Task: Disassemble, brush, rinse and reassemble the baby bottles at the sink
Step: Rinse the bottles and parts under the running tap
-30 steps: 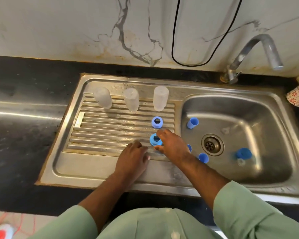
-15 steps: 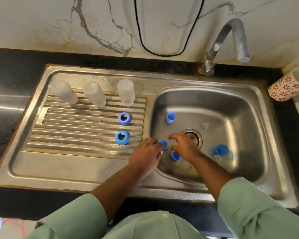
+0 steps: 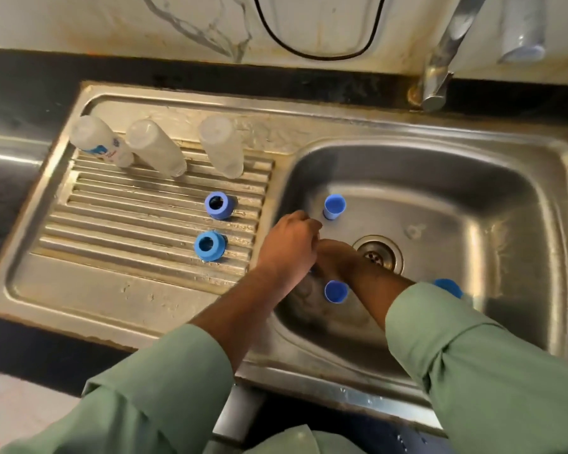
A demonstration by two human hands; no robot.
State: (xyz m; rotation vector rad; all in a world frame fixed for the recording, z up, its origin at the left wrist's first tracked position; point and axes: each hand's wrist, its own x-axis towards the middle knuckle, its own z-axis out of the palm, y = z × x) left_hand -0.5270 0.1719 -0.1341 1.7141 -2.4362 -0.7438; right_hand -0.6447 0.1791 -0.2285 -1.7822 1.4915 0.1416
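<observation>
Down in the steel sink basin (image 3: 473, 198) at frame centre, left hand (image 3: 289, 247) and right hand (image 3: 336, 260) meet, fingers curled over something hidden, grip unclear — best lift that small blue plastic cap (image 3: 335, 291) just below cleanly toward the clear upturned bottles (image 3: 158, 147), upper left.

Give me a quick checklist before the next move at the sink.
1. Three bottles stand upside down on the drainboard: ok.
2. Two blue rings rest on the drainboard: ok.
3. Blue caps lie loose in the basin, within reach: ok.
4. Left hand and right hand meet beside the drain; what they hold: cannot tell.
5. Tap running: cannot tell.
</observation>
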